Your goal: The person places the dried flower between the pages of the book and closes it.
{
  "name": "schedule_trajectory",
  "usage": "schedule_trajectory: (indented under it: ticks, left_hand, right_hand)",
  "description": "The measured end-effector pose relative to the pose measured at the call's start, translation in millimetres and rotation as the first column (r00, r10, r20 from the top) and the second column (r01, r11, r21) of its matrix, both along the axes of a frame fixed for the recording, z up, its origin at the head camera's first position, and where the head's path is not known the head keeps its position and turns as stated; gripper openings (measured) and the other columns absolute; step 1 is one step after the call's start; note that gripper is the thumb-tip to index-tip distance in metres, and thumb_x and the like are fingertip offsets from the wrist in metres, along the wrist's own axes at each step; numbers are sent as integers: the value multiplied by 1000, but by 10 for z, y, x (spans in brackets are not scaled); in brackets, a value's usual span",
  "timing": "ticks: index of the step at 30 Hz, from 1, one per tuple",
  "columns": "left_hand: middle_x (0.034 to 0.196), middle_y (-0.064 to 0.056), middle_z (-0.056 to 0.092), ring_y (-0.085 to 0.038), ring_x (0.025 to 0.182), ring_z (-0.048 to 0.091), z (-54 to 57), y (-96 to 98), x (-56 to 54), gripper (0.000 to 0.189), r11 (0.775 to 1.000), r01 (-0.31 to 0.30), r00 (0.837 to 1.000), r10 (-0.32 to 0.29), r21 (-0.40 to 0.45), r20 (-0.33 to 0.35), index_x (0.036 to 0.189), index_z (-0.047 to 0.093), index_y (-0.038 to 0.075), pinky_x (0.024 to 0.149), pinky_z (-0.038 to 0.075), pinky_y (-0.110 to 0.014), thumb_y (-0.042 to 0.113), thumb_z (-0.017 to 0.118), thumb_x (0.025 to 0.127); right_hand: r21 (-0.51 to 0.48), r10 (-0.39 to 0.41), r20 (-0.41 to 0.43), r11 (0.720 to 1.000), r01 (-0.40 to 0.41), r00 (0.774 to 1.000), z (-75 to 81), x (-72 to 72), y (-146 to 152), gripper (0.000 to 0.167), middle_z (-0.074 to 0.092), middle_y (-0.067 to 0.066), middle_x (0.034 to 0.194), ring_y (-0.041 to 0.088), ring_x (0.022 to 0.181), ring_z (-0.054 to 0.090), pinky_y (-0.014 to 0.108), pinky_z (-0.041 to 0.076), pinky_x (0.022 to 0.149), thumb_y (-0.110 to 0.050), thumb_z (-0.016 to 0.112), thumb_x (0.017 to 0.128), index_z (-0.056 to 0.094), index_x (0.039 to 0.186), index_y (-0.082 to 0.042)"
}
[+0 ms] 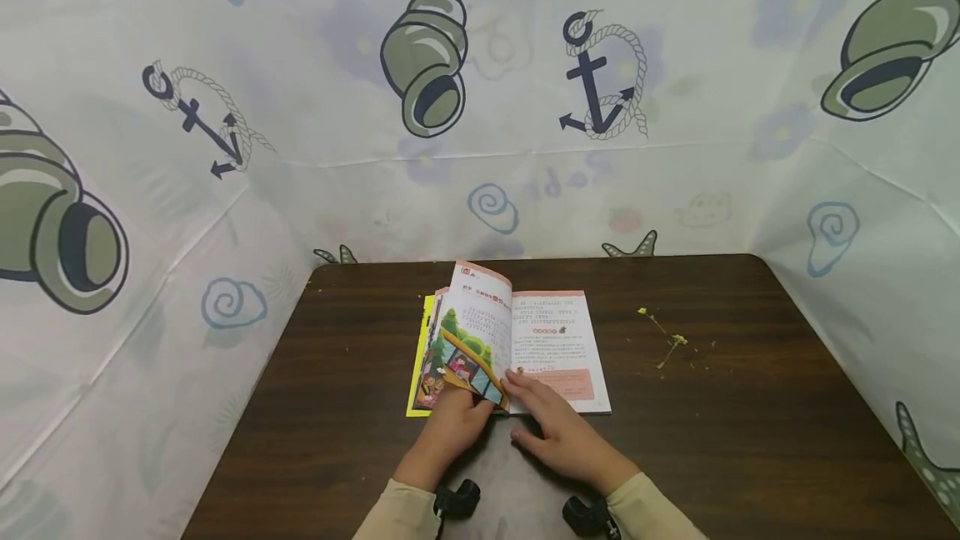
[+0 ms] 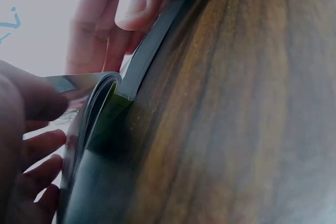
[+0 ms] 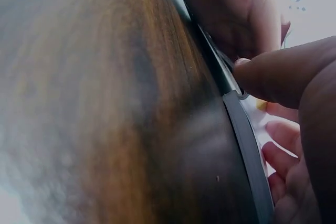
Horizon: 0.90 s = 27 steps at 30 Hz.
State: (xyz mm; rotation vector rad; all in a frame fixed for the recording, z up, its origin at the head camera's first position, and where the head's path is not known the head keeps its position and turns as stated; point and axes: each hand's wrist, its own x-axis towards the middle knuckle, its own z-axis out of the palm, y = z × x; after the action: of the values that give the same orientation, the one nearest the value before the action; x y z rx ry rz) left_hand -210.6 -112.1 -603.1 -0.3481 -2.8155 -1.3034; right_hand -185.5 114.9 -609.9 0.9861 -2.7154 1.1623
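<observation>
An illustrated book (image 1: 555, 348) lies spread on the dark table, with one page (image 1: 472, 307) standing raised and curved over the left side. My left hand (image 1: 450, 432) reaches in beneath that raised page, above the left-hand pages; the page hides its fingertips in the head view. In the left wrist view, the left fingers (image 2: 44, 148) are loosely bent and spaced apart, beside the book's thick spine (image 2: 144, 59). My right hand (image 1: 562, 436) rests with extended fingers on the lower part of the right page, close to the fold; its thumb sits off the lower edge.
A small sprig with yellow flowers (image 1: 663, 340) lies to the right of the book on the wooden table (image 1: 330, 373). A white patterned cloth (image 1: 517, 107) stands round the back and sides. Black wrist cameras (image 1: 457, 500) sit on both wrists.
</observation>
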Motion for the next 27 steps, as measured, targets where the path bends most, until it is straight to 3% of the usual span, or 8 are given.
schedule_trajectory:
  ticks: [5,8,11,15,17,20,23,27]
  left_hand:
    - [134,-3,74,-17,119,67,46,-15,-17,38,964,-117,986,143,240,-91,143,66,16,99,58,-37,14,63,105]
    - [147,-4,67,-19,129,63,96,-46,5,39,868,-119,963,220,482,-158,153,56,18,103,55,-28,14,50,115]
    - [151,-11,61,-27,131,58,141,-85,44,37,794,-58,909,293,605,-297,151,55,10,107,49,-24,7,41,116]
    - [141,-17,66,-31,130,59,183,-126,75,33,824,-11,794,351,566,-497,137,63,1,111,47,-21,-5,47,109]
    - [134,-17,71,-31,129,64,187,-132,76,32,865,20,773,305,502,-556,128,69,3,116,46,-23,-9,53,104]
    - [131,-14,77,-34,132,69,155,-102,67,30,936,117,829,92,332,-551,125,75,8,123,47,-35,-4,59,104]
    - [142,-7,75,-31,144,64,74,-35,38,25,963,228,905,-154,147,-396,129,78,14,131,36,-53,14,61,111]
    - [153,3,68,-24,155,53,-2,13,15,23,975,217,963,-204,56,-178,125,80,25,130,35,-62,30,61,113]
  right_hand:
    - [22,30,-90,999,-28,995,-10,-1,-4,75,43,11,174,36,161,42,62,41,125,-23,81,98,49,165,-13]
    - [28,48,-129,999,-45,991,-4,-1,-11,72,44,15,173,40,159,44,64,41,123,-23,83,97,54,162,-15]
    - [52,66,-141,997,-60,988,8,-3,-21,66,42,17,173,44,159,43,65,42,122,-24,82,97,59,159,-21]
    - [95,85,-142,993,-72,986,10,-7,-31,63,40,18,175,45,159,41,66,42,121,-27,82,97,61,157,-26]
    - [100,93,-154,992,-78,984,4,-12,-32,63,40,18,174,46,159,42,66,43,121,-27,82,97,61,156,-26]
    - [96,105,-204,992,-87,973,-10,-21,-31,63,44,20,172,44,156,46,64,46,119,-27,83,96,63,155,-23]
    - [85,100,-250,993,-81,963,-20,-25,-30,60,51,16,167,39,153,51,60,47,119,-26,84,95,65,151,-20]
    - [67,83,-240,995,-68,967,-21,-16,-28,52,55,10,162,35,151,53,57,47,120,-26,85,93,68,142,-19]
